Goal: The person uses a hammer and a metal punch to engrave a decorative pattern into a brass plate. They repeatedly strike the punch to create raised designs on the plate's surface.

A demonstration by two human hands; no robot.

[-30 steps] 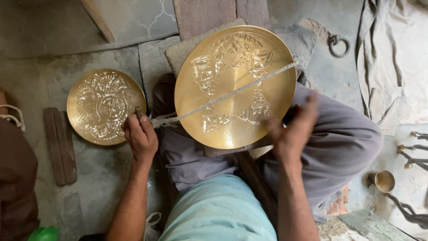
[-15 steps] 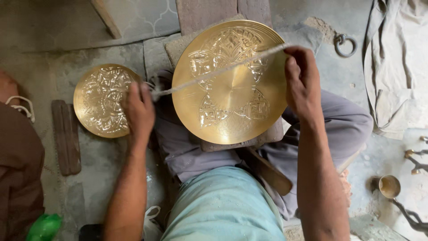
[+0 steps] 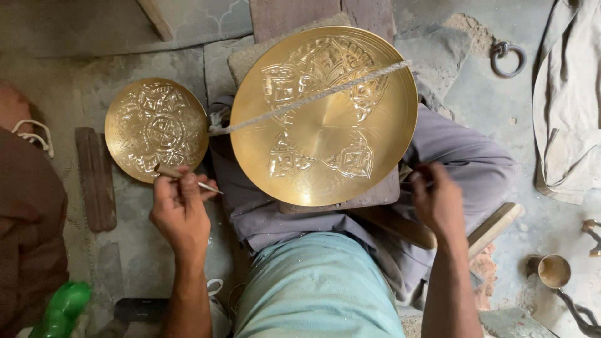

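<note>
A large engraved brass plate [image 3: 325, 119] rests on a block on my lap, with a pale cord [image 3: 313, 97] stretched across its upper half. My left hand [image 3: 180, 209] is closed on a thin pointed metal tool [image 3: 184, 178], beside the lower edge of a smaller engraved brass plate [image 3: 156, 128] lying on the floor. My right hand [image 3: 438, 203] sits below the big plate's right rim, fingers curled near a wooden handle [image 3: 400, 228]; whether it grips anything is unclear.
A wooden strip [image 3: 95, 178] lies left of the small plate. Another person's brown sleeve [image 3: 28, 231] is at the far left, with a green bottle [image 3: 59, 307] below. An iron ring [image 3: 506, 57], grey cloth [image 3: 570, 100] and small brass cup [image 3: 554, 270] sit at the right.
Both hands have let go of the cord and dropped down from the plate. My left hand now holds the thin tool; my right hand has moved below the plate's right rim.
</note>
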